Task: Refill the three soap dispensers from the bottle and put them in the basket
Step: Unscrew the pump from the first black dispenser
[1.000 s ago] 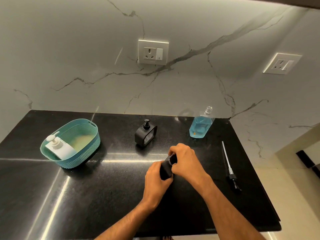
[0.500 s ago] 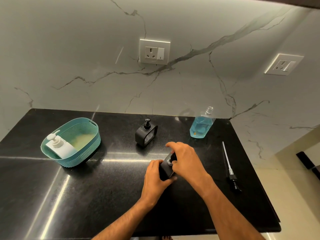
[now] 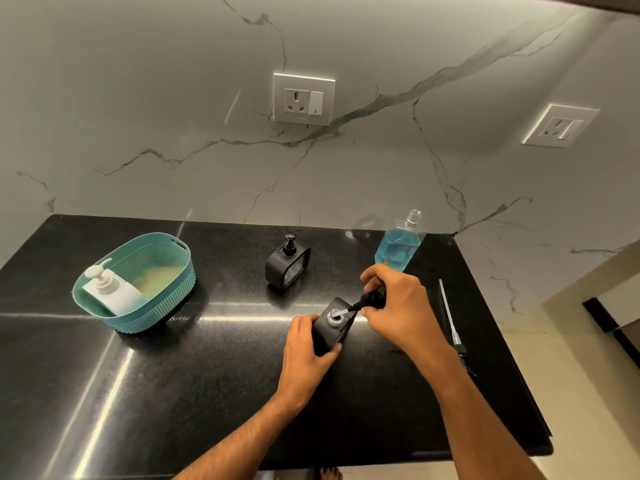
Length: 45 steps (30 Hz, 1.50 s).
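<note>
Here the left hand (image 3: pixel 304 348) grips a black dispenser (image 3: pixel 333 329) near the middle of the table (image 3: pixel 173 393), fingers curled round its body. Its round neck is open, ringed in clear plastic. The right hand (image 3: pixel 398 310) pinches the black pump (image 3: pixel 370 301), tilted just above the neck toward 2 o'clock, with its clear tube reaching down into the opening.

A second black dispenser (image 3: pixel 287 266) stands at 11 o'clock from the held one, pump on, with a ribbed clear panel on its face. At 1 o'clock a clear bottle (image 3: pixel 398 247) stands uncapped at the back edge, over half full of blue liquid. At 3 o'clock another pump (image 3: pixel 450 320) lies flat, its long tube pointing toward the wall.

Well apart at 9 o'clock sits a teal woven basket (image 3: pixel 166 299) holding a white dispenser (image 3: pixel 110 292) with a cream pump.

The table is polished black stone with bright streaks of reflected light. Behind it rises grey-veined white marble bearing two sockets (image 3: pixel 304 98).
</note>
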Available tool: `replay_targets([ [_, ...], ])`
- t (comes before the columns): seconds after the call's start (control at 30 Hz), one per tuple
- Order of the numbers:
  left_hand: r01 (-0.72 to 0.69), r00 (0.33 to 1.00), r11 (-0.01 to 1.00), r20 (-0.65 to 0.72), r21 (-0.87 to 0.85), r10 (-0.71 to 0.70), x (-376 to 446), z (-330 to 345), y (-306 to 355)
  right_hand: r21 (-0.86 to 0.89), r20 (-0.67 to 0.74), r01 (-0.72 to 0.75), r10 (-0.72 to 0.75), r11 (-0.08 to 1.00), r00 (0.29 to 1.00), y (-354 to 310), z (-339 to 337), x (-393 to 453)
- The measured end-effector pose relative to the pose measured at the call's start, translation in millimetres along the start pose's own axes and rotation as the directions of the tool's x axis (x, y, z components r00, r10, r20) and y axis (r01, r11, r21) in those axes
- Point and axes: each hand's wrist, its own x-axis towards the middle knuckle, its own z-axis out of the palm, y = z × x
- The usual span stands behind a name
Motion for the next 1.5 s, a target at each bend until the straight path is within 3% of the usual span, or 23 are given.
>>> replay_targets([
  [0.23,-0.025,0.999,0.998,-0.031,-0.055,0.023,9.0,-8.0,-8.7,0.139,-0.147,-0.091,0.111,0.986,0.983,43.7,-14.6,-15.6],
  [0.4,-0.037,0.999,0.996,0.024,-0.083,0.039,15.9,-12.8,-16.1,0.119,-0.29,-0.246,0.271,0.962,0.918,102.8,37.0,-45.6],
  [0.57,-0.029,0.997,0.994,0.073,-0.109,0.037,21.6,-20.6,-17.5,0.086,-0.305,-0.412,0.417,0.907,0.856,132.5,89.2,-81.7],
  [1.23,-0.167,0.986,0.984,-0.005,-0.06,0.167,3.1,-22.6,-15.9,0.026,-0.235,-0.403,0.398,0.915,0.887,133.1,117.5,-91.1],
  [1.5,-0.114,0.992,0.99,-0.071,-0.079,0.109,-1.5,-14.3,-14.6,0.045,-0.358,-0.346,0.339,0.937,0.87,132.3,109.2,-81.4],
])
